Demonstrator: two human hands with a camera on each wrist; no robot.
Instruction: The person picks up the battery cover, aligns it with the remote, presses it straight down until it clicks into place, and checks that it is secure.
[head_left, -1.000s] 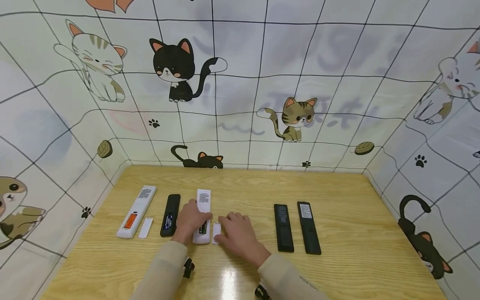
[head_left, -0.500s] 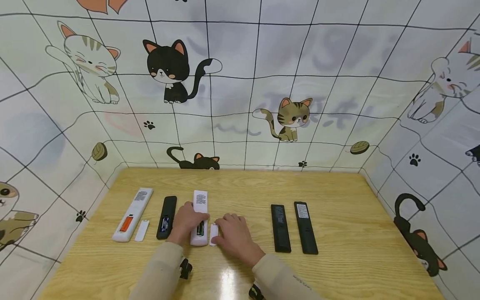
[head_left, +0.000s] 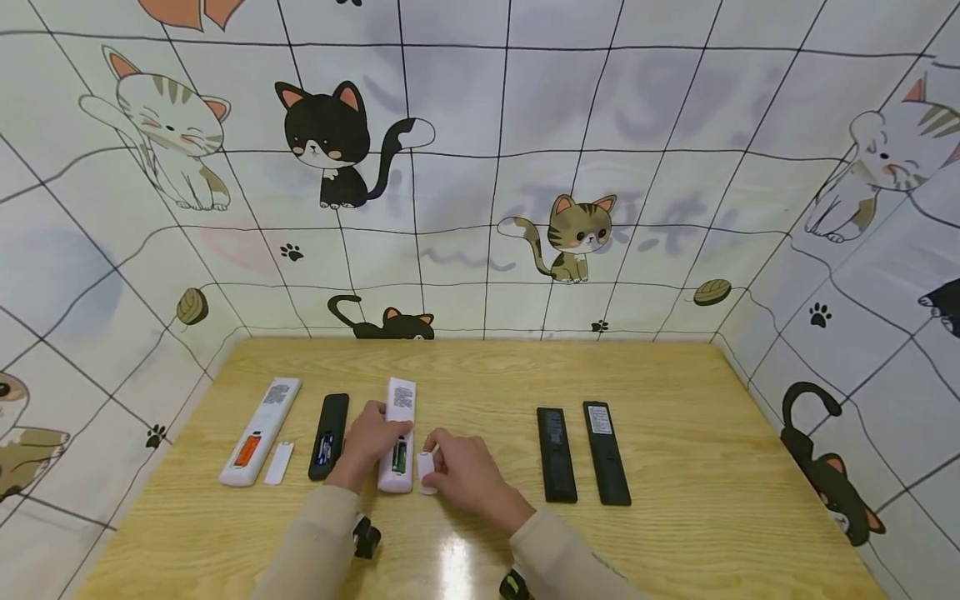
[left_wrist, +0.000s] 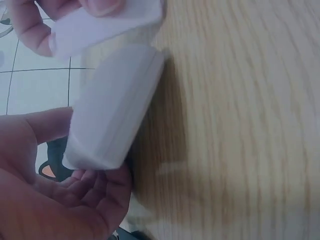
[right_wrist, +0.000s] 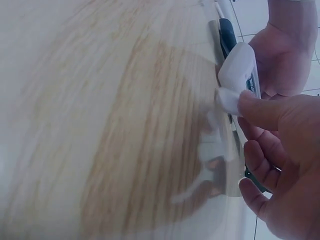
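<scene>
A white remote control lies back side up with its battery compartment uncovered and a battery showing inside. My left hand grips it by the sides, and the left wrist view shows thumb and fingers round the remote's end. Just right of it, my right hand pinches a small white battery cover between thumb and fingers. That cover is off the table, apart from the remote. In the right wrist view, the thumb of my right hand presses on the cover.
Left of my hands lie a black remote with batteries exposed, a loose white cover and a white remote with an orange battery. Two black remotes lie face down to the right on the wooden table. A cat-patterned cloth surrounds the table.
My right hand has picked the battery cover up from the table and tilted it. My left hand stays on the white remote. The head view has turned slightly right.
</scene>
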